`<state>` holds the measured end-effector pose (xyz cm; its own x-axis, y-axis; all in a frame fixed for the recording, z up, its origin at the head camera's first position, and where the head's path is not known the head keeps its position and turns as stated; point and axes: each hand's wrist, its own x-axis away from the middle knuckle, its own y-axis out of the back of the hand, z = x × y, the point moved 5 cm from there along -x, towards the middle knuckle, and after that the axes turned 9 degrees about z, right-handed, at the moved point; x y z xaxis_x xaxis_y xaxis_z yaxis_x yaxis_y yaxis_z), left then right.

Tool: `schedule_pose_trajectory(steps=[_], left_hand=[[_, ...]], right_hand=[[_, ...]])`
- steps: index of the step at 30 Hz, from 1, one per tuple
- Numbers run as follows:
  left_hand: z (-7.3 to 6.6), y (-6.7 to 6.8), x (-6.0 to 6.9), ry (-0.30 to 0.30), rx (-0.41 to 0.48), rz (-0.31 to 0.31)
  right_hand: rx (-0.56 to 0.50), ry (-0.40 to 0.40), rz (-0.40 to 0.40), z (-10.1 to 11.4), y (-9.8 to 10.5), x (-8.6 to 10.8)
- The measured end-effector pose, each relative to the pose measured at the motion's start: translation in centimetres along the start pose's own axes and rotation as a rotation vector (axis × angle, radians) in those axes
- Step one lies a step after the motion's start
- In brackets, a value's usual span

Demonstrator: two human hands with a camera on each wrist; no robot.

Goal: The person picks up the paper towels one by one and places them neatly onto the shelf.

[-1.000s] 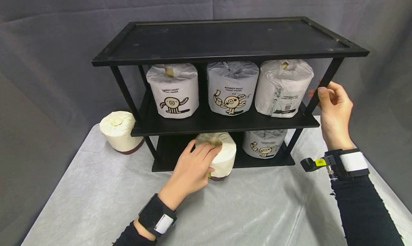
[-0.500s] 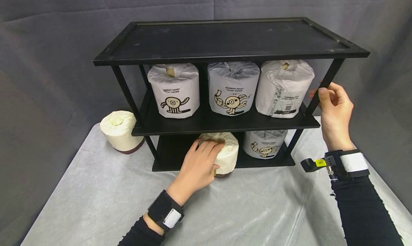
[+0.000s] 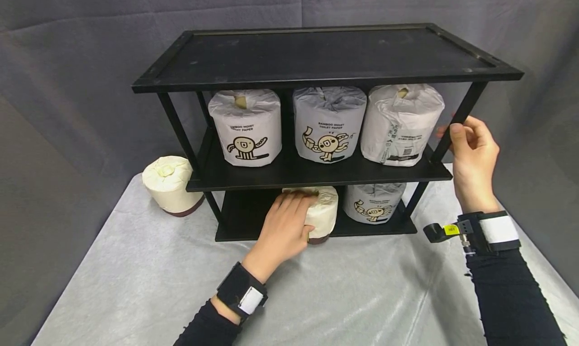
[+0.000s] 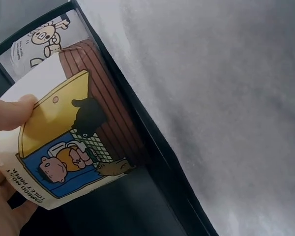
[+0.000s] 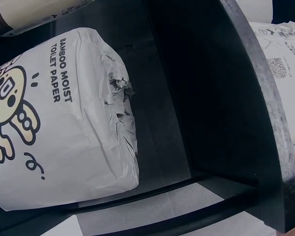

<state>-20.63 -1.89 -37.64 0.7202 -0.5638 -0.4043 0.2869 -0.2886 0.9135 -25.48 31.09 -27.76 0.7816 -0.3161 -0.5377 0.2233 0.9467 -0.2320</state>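
Observation:
My left hand (image 3: 286, 230) grips a cream-wrapped toilet paper roll (image 3: 326, 212) with a brown base, at the front middle of the rack's bottom shelf (image 3: 239, 230). In the left wrist view the thumb lies on the roll's printed side (image 4: 64, 128), which shows a cartoon and a black cat; some fingers are hidden behind the roll. My right hand (image 3: 477, 160) holds the front right post (image 3: 462, 104) of the black rack between thumb and fingers. Just right of the held roll stands a white toilet paper roll (image 3: 373, 205), seen close up in the right wrist view.
On the middle shelf (image 3: 316, 179) stand three white rolls: left (image 3: 246, 130), centre (image 3: 329, 127) and right (image 3: 400, 130). Another cream roll (image 3: 169, 185) stands on the grey cloth (image 3: 135, 275) left of the rack. The rack's top board (image 3: 325, 54) overhangs the shelves.
My left hand has pushed the cream roll rightward and deeper onto the bottom shelf, closer to the white roll. My right hand keeps hold of the post.

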Motion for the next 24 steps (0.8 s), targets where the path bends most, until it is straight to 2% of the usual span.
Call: schedule_pose_trajectory(steps=[14,24], left_hand=[[0.4,-0.5,-1.3,0.050,0.005,0.001],[0.6,-1.2,-2.3,0.115,-0.003,0.086]], right_hand=[[-0.033,-0.002,-0.003,0.1,0.0,0.0],[-0.002,-0.001,-0.005,0.0,0.0,0.0]])
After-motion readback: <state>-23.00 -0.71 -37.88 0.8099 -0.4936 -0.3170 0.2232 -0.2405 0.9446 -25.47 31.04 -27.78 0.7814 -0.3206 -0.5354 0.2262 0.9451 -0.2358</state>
